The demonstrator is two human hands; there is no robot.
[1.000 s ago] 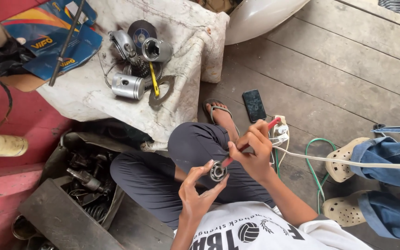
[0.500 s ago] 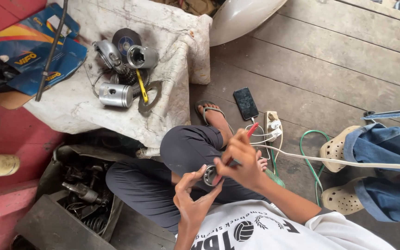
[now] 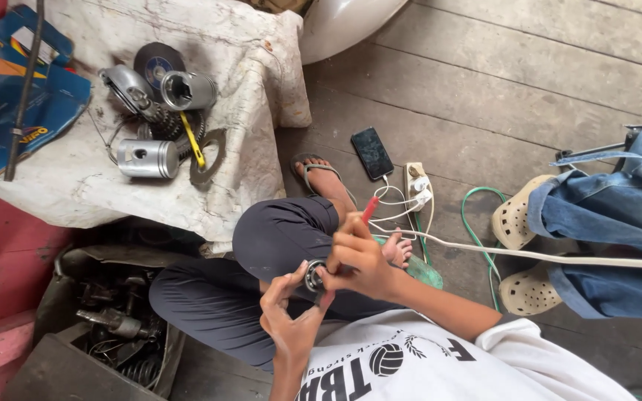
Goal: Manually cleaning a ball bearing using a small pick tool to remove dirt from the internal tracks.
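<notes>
My left hand [image 3: 289,321] holds a small round metal bearing-like part [image 3: 313,275] over my knee in dark trousers. My right hand [image 3: 360,261] grips a red-handled tool [image 3: 368,210] and presses it against that part; the tool's tip is hidden by my fingers. Both hands meet at the part, just above my white printed shirt.
A pale cloth [image 3: 258,111] on a low surface carries a silver piston [image 3: 146,158], a metal cylinder [image 3: 187,90], gears and a yellow-handled tool [image 3: 193,150]. A phone [image 3: 371,152] charges at a power strip [image 3: 416,186]. Another person's jeans and beige clogs [image 3: 518,215] are at right. A box of greasy parts [image 3: 117,323] sits lower left.
My hands stay together on the round part with the red tool, shifting slightly left and lower in view. The parts on the cloth have not moved.
</notes>
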